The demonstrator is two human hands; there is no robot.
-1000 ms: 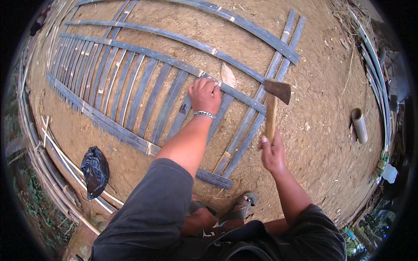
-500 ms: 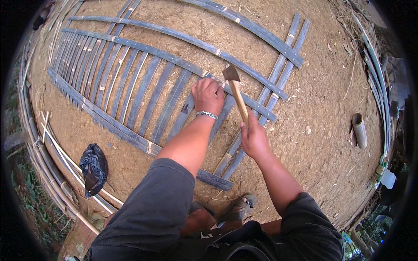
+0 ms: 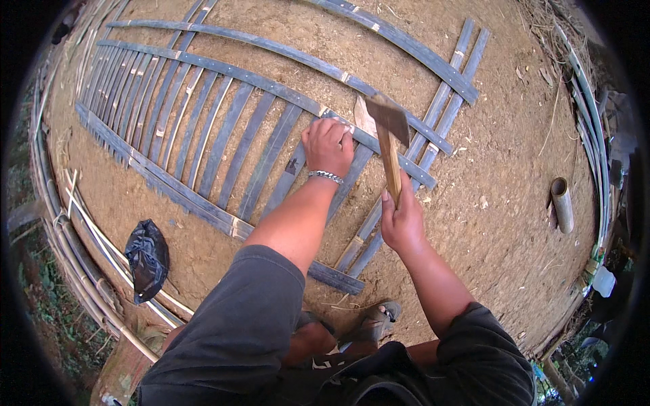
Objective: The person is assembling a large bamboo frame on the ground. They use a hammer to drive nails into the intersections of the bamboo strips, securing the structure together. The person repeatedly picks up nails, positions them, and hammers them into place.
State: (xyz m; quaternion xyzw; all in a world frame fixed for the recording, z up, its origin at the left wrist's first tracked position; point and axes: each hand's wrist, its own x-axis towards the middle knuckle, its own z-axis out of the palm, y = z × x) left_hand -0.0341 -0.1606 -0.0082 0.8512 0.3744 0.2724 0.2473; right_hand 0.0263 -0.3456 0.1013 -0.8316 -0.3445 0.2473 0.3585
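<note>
My right hand (image 3: 405, 220) is closed around the wooden handle of a hatchet (image 3: 391, 128), whose broad dark head is lifted above the bamboo frame. My left hand (image 3: 329, 145) rests with curled fingers on the long bamboo rail (image 3: 271, 87), where a slat crosses it. Thumb and fingertips come together there; what they pinch, if anything, is too small or hidden to make out. Under this hand a dark bamboo slat (image 3: 284, 181) runs toward my feet. Many similar slats line the rail to the left, joined at their near ends to another rail (image 3: 196, 206).
More long bamboo strips (image 3: 271, 51) lie beyond the frame, across paired strips (image 3: 443, 101) at the right. A black plastic bag (image 3: 146, 260) sits on the dirt at left. One short bamboo tube (image 3: 561, 205) lies at right. Bamboo poles (image 3: 64, 237) border the left side.
The hatchet head has risen away from the rail and swung slightly right, uncovering a pale flat piece behind it. My left hand stays at the same joint.
</note>
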